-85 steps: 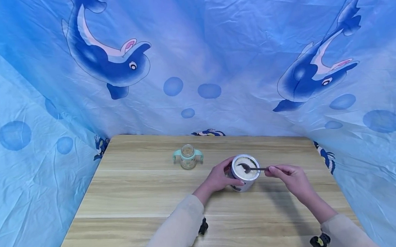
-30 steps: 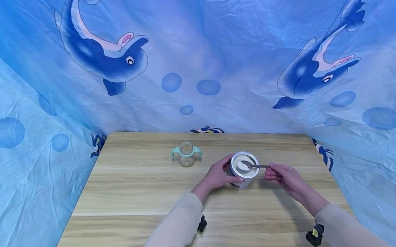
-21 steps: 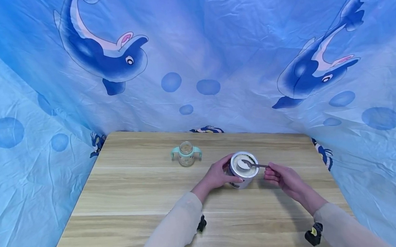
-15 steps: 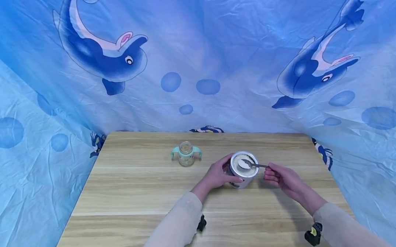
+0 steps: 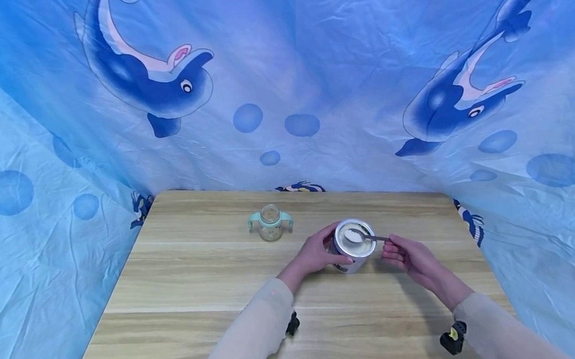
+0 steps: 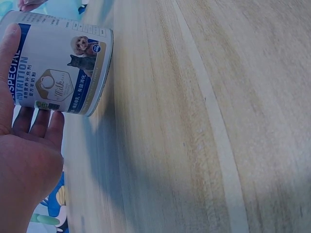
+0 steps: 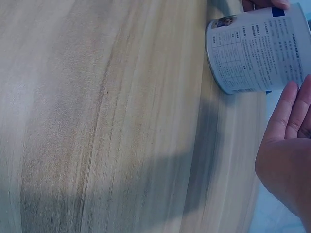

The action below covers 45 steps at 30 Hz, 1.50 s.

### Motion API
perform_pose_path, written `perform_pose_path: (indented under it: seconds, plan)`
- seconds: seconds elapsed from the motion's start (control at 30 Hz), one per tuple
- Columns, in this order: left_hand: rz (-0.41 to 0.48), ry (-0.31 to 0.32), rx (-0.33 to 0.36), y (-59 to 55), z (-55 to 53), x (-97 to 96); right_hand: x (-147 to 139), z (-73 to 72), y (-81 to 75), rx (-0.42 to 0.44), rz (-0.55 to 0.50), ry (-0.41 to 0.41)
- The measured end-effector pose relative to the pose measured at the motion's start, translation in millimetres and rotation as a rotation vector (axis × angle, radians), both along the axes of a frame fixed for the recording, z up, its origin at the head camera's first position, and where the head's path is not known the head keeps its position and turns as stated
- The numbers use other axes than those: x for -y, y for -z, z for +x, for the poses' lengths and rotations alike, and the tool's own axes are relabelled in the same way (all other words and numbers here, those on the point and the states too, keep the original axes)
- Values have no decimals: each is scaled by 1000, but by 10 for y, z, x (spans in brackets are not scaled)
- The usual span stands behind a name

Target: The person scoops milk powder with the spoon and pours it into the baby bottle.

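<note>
My left hand [image 5: 316,253] grips the side of an open milk powder can [image 5: 356,265], thumb in front and fingers behind. In the left wrist view the can [image 6: 53,65] carries a white and blue label with a dog and a cat. Pale powder [image 5: 354,250] fills the can to near its rim. Between thumb and fingers my right hand [image 5: 413,257] pinches the handle of a dark metal spoon [image 5: 376,238]. A heap of white powder [image 5: 352,235] lies in its bowl, over the can's mouth. The right wrist view shows my right hand's fingers [image 7: 286,109] beside the can, the spoon out of sight.
A clear bottle [image 5: 271,232] with mint-green side handles stands uncapped on the wooden table [image 5: 200,279], left of the can. A blue dolphin-print curtain [image 5: 273,83] encloses the table's back and both sides.
The spoon, earlier dipped in the can's powder, now carries a heap of white powder above it. Over the last second the right hand has barely moved; the left hand keeps its grip.
</note>
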<state>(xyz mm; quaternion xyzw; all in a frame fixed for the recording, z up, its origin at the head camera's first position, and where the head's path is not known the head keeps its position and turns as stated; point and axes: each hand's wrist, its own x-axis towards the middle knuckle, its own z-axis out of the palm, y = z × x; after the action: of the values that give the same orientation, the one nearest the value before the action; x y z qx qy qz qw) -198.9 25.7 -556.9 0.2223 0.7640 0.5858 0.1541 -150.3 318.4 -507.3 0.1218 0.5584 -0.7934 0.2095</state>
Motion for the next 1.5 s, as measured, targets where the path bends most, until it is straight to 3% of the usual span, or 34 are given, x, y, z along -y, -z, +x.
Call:
perform_pose_path:
  seconds: [0.6, 0.87, 1.17, 1.3, 1.5]
  plan:
    - [-6, 6, -9, -44, -12, -1, -46, -8, -13, -3, -56, -12]
    - [-6, 24, -5, -92, -7, 19, -42, 16, 0, -4, -34, -14]
    - [-30, 35, -55, -85, -16, 65, -31, 46, 38, 12, -53, -3]
    - [-79, 33, -74, -140, -22, 112, -32, 34, 0, 1, -79, -4]
    - [-138, 61, -74, -317, -60, 229, -55, 0, -96, -66, -171, -48]
